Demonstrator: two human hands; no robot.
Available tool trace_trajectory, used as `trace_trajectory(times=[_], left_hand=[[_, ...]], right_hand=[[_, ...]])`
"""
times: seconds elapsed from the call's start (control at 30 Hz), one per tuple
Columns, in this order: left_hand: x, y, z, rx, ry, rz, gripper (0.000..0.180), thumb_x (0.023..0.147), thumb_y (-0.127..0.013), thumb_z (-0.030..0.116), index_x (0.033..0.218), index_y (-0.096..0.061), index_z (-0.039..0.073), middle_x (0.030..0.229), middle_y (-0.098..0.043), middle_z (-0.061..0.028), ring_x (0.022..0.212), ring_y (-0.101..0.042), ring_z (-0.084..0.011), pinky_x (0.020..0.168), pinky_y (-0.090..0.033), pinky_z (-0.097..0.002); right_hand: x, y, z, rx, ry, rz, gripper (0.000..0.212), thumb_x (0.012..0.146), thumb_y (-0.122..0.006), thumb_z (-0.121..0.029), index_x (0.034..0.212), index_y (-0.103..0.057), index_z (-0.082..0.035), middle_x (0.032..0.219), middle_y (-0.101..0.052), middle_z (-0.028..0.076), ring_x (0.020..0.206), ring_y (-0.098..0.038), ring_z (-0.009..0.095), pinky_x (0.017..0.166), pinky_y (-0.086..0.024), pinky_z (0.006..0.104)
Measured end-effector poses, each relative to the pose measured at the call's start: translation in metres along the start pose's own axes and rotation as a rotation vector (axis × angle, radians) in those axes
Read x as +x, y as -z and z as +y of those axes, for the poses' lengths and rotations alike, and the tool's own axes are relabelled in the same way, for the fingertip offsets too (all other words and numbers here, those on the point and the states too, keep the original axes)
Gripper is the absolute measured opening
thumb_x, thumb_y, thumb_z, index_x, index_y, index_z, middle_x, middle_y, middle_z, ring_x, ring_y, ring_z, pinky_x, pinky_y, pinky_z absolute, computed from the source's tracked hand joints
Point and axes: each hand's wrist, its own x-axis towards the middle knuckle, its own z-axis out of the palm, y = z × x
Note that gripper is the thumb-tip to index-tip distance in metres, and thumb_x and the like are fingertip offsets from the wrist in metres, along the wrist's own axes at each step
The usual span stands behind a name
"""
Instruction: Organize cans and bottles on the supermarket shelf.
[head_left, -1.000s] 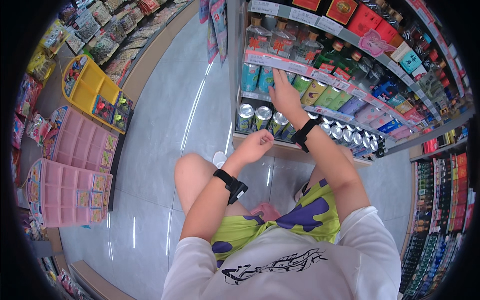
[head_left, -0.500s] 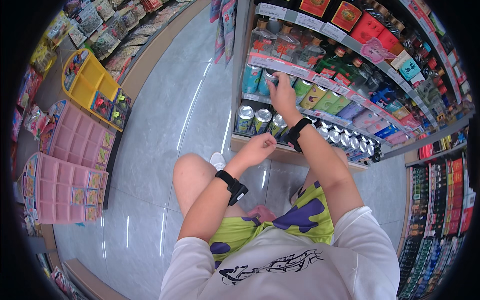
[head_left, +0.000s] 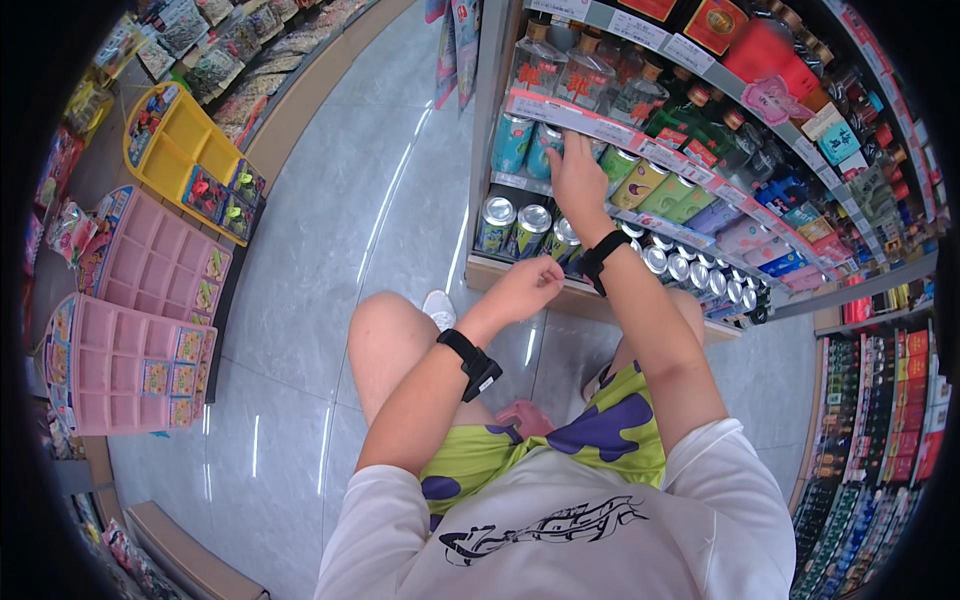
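Drinks shelf point(head_left: 520, 184), near L end: your R hand point(head_left: 581, 185) reaches in, fingers slightly bent; can't tell if gripping. L hand point(head_left: 528, 288), loosely curled below, shows nothing held. Blue can point(head_left: 541, 152), 2nd from L end, upright, long axis vert.; handling it'd call for clearing price rail point(head_left: 600, 128).

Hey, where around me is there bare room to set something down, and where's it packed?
The widest bare patch is the grey floor between the pink trays and your left knee. Several compartments of the pink trays look bare too. It's crowded around the cans by your right hand, and bottles stand tightly along the shelf above.
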Motion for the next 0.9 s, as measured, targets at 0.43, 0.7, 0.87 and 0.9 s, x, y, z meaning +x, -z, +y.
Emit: trace_trajectory(times=[0.43, 0.7, 0.87, 0.9], left_hand=[[0.004, -0.003, -0.004, 0.033, 0.003, -0.033, 0.015, 0.091, -0.064, 0.009, 0.101, -0.061, -0.001, 0.087, -0.062, -0.0044, 0.080, -0.059, -0.0113, 0.074, -0.050, -0.0276], [0.006, -0.007, -0.004, 0.045, 0.045, -0.042, 0.014, 0.090, -0.063, 0.008, 0.100, -0.061, -0.002, 0.091, -0.064, -0.0062, 0.083, -0.061, -0.0139, 0.076, -0.051, -0.0293], [0.007, -0.009, -0.007, 0.018, 0.005, -0.040, 0.013, 0.089, -0.063, 0.007, 0.097, -0.061, -0.003, 0.090, -0.064, -0.0072, 0.083, -0.062, -0.0152, 0.076, -0.051, -0.0298], [0.008, -0.009, -0.004, 0.040, 0.010, -0.057, 0.013, 0.089, -0.063, 0.007, 0.097, -0.061, -0.003, 0.089, -0.064, -0.0073, 0.082, -0.062, -0.0154, 0.076, -0.051, -0.0301]], right_hand=[[0.007, -0.009, -0.011, 0.161, 0.347, -0.017, 0.048, 0.091, -0.060, -0.014, 0.136, -0.046, -0.005, 0.131, -0.056, 0.018, 0.092, -0.065, 0.040, 0.072, -0.056, 0.0452], [0.021, -0.033, -0.023, 0.226, 0.098, 0.069, 0.028, 0.094, -0.061, -0.022, 0.118, -0.059, -0.007, 0.110, -0.064, 0.019, 0.088, -0.064, 0.043, 0.072, -0.054, 0.0509], [0.020, -0.038, -0.026, 0.183, 0.031, 0.106, 0.026, 0.094, -0.061, -0.026, 0.113, -0.060, -0.008, 0.105, -0.064, 0.018, 0.084, -0.065, 0.043, 0.069, -0.054, 0.0514], [0.021, -0.039, -0.025, 0.174, 0.038, 0.118, 0.026, 0.094, -0.061, -0.027, 0.113, -0.061, -0.008, 0.105, -0.064, 0.018, 0.083, -0.065, 0.042, 0.068, -0.055, 0.0512]])
